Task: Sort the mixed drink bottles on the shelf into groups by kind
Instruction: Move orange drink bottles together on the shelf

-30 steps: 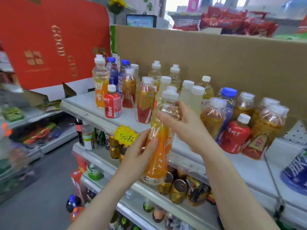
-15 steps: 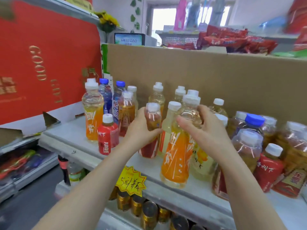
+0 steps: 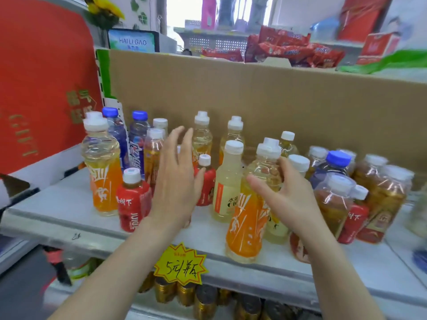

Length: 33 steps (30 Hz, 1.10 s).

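Shop shelf (image 3: 69,204), front edge: orange-label sports drink bottle (image 3: 245,218) stood upright. Right hand (image 3: 291,199) cupped round its shoulder; left hand (image 3: 178,181) flat, fingers straight, beside small red juice bottle (image 3: 206,181).

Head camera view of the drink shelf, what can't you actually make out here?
All in the head view.
A red-label bottle behind the left hand: the hand covers nearly all of it.
The right hand by the orange-label bottle: the bottle hides its fingertips, so grip or touch is unclear.
The cans at the bottom: cut by the frame edge, partly behind the price tag.
A pale bottle at the right edge: blurred and cut off.
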Available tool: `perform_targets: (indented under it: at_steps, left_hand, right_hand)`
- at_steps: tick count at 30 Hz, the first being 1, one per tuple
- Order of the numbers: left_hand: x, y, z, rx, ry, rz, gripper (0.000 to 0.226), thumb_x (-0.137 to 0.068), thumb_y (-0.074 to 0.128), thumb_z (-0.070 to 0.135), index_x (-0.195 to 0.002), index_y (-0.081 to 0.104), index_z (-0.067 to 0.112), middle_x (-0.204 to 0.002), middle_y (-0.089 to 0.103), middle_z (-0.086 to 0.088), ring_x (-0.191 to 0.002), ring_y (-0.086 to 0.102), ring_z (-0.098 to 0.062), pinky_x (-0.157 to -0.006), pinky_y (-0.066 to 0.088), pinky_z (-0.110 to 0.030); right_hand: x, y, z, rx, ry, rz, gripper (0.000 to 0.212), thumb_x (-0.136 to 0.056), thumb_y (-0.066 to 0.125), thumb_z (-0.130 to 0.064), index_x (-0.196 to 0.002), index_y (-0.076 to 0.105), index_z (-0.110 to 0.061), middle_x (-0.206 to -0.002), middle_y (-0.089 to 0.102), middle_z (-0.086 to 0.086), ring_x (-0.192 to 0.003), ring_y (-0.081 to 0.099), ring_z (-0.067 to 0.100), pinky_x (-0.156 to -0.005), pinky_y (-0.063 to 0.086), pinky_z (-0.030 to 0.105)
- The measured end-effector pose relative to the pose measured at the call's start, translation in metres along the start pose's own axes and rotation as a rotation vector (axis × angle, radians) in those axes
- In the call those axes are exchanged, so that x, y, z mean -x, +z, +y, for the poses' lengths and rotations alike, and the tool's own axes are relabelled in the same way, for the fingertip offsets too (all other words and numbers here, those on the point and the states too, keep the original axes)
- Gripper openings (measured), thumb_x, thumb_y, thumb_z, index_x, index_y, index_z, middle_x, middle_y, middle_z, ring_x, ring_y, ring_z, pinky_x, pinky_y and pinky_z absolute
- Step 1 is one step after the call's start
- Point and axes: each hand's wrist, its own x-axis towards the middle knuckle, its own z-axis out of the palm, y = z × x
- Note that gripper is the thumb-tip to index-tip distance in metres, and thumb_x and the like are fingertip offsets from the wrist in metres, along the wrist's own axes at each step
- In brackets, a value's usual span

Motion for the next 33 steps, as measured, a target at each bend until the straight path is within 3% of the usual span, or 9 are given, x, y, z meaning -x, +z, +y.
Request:
perform_targets:
  at_steps: [2,5,7,11,18,22,25,29,33]
  left_hand:
    - [-0.011,0.013,0.016,0.065,0.096,-0.04,0.067,-0.092,0.064,0.01,-0.151,0.035,0.005,-0.154,0.036,-0.015,-0.142,0.034,-0.028,-0.117,0.033,-0.041]
    - [-0.024,0.039,0.034,0.299,-0.196,-0.473,0.073,-0.097,0.06,0.03,-0.155,0.02,0.008,-0.158,0.033,-0.009,-0.146,0.031,-0.025,-0.115,0.03,-0.036]
    - [-0.025,0.054,0.037,0.433,-0.343,-0.591,0.058,-0.098,0.06,0.032,-0.145,0.037,0.009,-0.144,0.05,-0.009,-0.135,0.047,-0.027,-0.098,0.041,-0.033]
    - [-0.008,0.045,0.035,0.532,-0.357,-0.46,0.033,-0.097,0.061,0.029,-0.127,0.049,0.019,-0.112,0.054,0.006,-0.111,0.056,-0.018,-0.083,0.037,-0.027]
    - [0.016,-0.035,0.013,0.675,-0.292,-0.217,0.015,-0.091,0.065,0.042,-0.104,0.057,0.043,-0.099,0.067,0.02,-0.091,0.062,0.011,-0.076,0.051,-0.024]
    - [0.022,-0.062,-0.002,0.801,-0.361,-0.202,0.019,-0.085,0.065,0.046,-0.104,0.062,0.045,-0.102,0.071,0.025,-0.094,0.066,0.005,-0.078,0.051,-0.027]
    - [0.028,-0.068,-0.011,0.806,-0.387,-0.186,0.029,-0.084,0.069,0.052,-0.11,0.064,0.038,-0.101,0.073,0.017,-0.082,0.067,0.003,-0.069,0.052,-0.029]
    - [0.032,-0.067,-0.022,0.76,-0.414,-0.175,0.033,-0.08,0.063,0.054,-0.109,0.063,0.039,-0.107,0.072,0.02,-0.099,0.068,-0.003,-0.087,0.056,-0.043]
    - [0.033,-0.064,-0.028,0.763,-0.433,-0.176,0.022,-0.086,0.064,0.044,-0.108,0.062,0.041,-0.106,0.072,0.021,-0.099,0.068,-0.001,-0.089,0.057,-0.043]
  right_hand:
    - [0.007,-0.005,0.0,-0.017,0.016,0.04,0.041,-0.086,0.071,-0.051,-0.118,0.048,-0.042,-0.105,0.063,-0.025,-0.101,0.061,-0.003,-0.082,0.052,0.027]
    - [0.018,-0.014,0.0,-0.059,0.033,0.081,0.041,-0.085,0.074,-0.046,-0.12,0.055,-0.037,-0.105,0.067,-0.022,-0.094,0.063,-0.009,-0.073,0.047,0.016]
    - [0.024,-0.021,-0.002,-0.036,0.035,0.063,0.04,-0.085,0.076,-0.046,-0.118,0.056,-0.037,-0.102,0.068,-0.024,-0.09,0.062,-0.015,-0.07,0.046,0.012]
    - [0.033,-0.022,-0.008,0.022,0.011,0.055,0.042,-0.083,0.078,-0.043,-0.119,0.057,-0.035,-0.105,0.069,-0.022,-0.096,0.065,-0.007,-0.081,0.053,0.02]
    - [0.011,0.012,-0.019,0.136,-0.03,0.086,0.05,-0.085,0.074,-0.046,-0.126,0.054,-0.025,-0.118,0.069,-0.007,-0.108,0.065,0.016,-0.091,0.054,0.043]
    - [-0.025,0.05,-0.018,0.15,-0.016,0.123,0.047,-0.09,0.071,-0.042,-0.126,0.05,-0.019,-0.121,0.064,0.0,-0.113,0.06,0.023,-0.094,0.05,0.044]
    - [-0.053,0.073,-0.016,0.108,0.016,0.153,0.052,-0.093,0.069,-0.033,-0.133,0.045,-0.009,-0.13,0.058,0.01,-0.122,0.055,0.03,-0.101,0.046,0.045]
    - [-0.08,0.091,-0.016,0.067,0.086,0.156,0.071,-0.097,0.064,-0.028,-0.151,0.027,-0.002,-0.149,0.042,0.018,-0.137,0.043,0.035,-0.112,0.038,0.044]
    - [-0.092,0.097,-0.012,0.057,0.103,0.157,0.072,-0.098,0.063,-0.029,-0.153,0.025,-0.002,-0.151,0.039,0.019,-0.138,0.042,0.036,-0.112,0.036,0.044]
